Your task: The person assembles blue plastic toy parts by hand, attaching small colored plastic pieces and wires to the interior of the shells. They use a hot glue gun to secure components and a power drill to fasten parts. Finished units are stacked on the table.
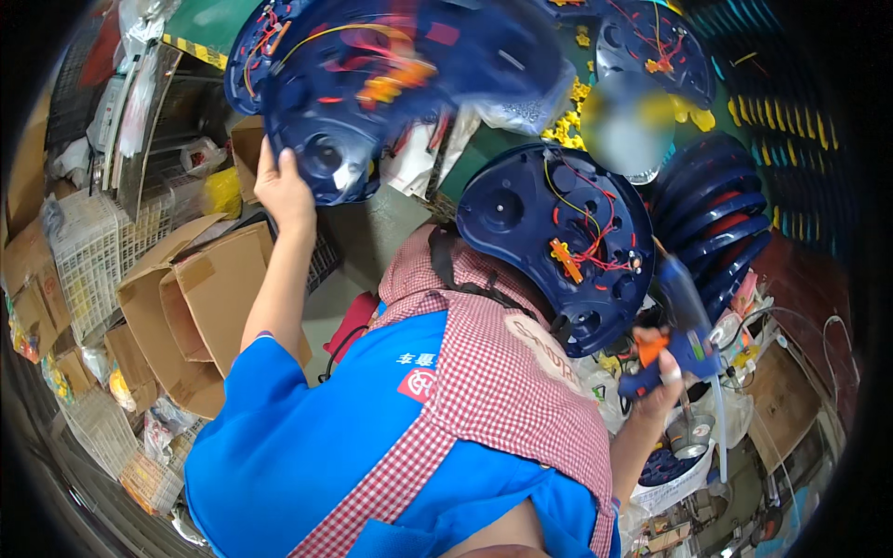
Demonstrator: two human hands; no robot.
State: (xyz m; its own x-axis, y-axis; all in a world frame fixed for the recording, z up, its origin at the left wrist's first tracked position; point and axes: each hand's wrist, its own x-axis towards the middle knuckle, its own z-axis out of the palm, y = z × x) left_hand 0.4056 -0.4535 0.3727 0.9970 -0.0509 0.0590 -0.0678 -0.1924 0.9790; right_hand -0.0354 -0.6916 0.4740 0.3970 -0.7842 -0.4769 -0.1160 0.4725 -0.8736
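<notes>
At the upper left my left hand [285, 191] grips the rim of a curved dark blue plastic shell [312, 98], its thumb and fingers closed on the edge. The shell is blurred by motion; red and yellow wires and orange parts show inside it. On the right, my right hand [660, 386] is wrapped round a blue glue gun [686, 312] with an orange trigger. A pale glue stick [721, 437] sticks out of its back. Close to the gun's nozzle, a second blue shell [507, 246] lies open side up in front of me, with wires and an orange piece in it.
Nested blue shells [721, 205] are stacked at the right. Further wired shells [642, 46] lie at the far side, near small yellow parts [569, 121] and a blurred round object [631, 121]. Cardboard boxes [223, 288] and wire baskets [88, 246] stand at the left.
</notes>
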